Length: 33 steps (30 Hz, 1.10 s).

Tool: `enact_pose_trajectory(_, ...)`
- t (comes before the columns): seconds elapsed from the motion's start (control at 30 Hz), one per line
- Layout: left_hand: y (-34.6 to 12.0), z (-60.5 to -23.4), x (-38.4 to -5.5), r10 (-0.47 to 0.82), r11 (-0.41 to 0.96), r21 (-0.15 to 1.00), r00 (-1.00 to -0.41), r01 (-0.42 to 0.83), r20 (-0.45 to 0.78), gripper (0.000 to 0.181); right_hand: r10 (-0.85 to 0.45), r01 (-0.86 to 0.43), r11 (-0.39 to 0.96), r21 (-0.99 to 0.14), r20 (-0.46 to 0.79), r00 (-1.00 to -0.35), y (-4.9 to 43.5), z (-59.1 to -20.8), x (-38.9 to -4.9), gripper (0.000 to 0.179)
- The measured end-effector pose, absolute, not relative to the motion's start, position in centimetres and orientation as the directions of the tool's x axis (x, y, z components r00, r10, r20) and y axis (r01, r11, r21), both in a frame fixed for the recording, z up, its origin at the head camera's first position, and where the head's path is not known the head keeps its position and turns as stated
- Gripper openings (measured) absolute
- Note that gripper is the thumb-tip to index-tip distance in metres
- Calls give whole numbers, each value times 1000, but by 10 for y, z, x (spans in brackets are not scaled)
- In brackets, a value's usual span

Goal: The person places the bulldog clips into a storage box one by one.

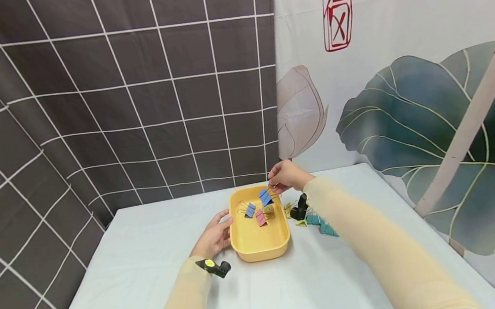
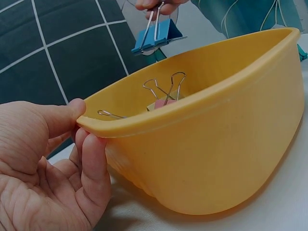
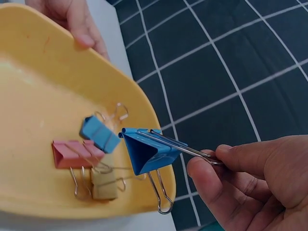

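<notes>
My right hand point(image 1: 287, 175) pinches one wire handle of a blue binder clip point(image 3: 149, 150) between thumb and fingertips. The clip hangs over the far right part of a yellow plastic tub point(image 1: 261, 242). With thumb above and fingers below, my left hand point(image 2: 53, 154) grips the tub's rim at its left side. Inside the tub lie a smaller blue binder clip point(image 3: 99, 134), a pink binder clip point(image 3: 77, 154) and a yellow binder clip point(image 3: 104, 184), their wire handles sticking out.
Right of the tub, partly hidden behind my right wrist and its camera point(image 1: 299, 208), lie teal binder clips point(image 1: 321, 223) and yellow binder clips point(image 1: 301, 223). A white cloth covers the table point(image 1: 119, 276). A dark gridded curtain point(image 1: 154, 104) hangs behind, with a printed white one to the right.
</notes>
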State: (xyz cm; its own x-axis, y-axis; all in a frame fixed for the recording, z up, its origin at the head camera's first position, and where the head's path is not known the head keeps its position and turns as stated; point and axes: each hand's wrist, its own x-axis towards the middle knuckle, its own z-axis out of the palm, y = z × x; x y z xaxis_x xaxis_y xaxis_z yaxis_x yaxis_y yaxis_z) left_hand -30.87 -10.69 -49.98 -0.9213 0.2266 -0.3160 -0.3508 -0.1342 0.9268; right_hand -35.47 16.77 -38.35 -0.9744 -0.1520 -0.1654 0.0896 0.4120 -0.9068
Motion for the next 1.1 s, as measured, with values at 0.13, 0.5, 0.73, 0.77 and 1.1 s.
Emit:
enact_pose_trajectory(0.13,-107,-500,-309,225,-128,930,-923,-344,-311,49,-154,86,423,-902,-165,-974,158,-384,-354,10)
enact_pose_trajectory(0.5,-108,-499,-308,220,-129,928,-923,-348,-316,50,-152,81,443,-893,-163,-975,140,-385,-349,5)
enact_pose_trajectory(0.73,-107,-500,-308,237,-146,927,-922,-347,-308,50,-184,61,446,-893,-158,-970,130,-389,-351,11)
enact_pose_trajectory(0.77,-108,-500,-308,238,-148,926,-922,-347,-307,49,-187,57,447,-893,-156,-970,129,-390,-351,12)
enact_pose_trajectory(1.1,-108,-500,-308,237,-148,924,-920,-352,-312,49,-208,29,466,-884,-142,-968,120,-395,-354,8)
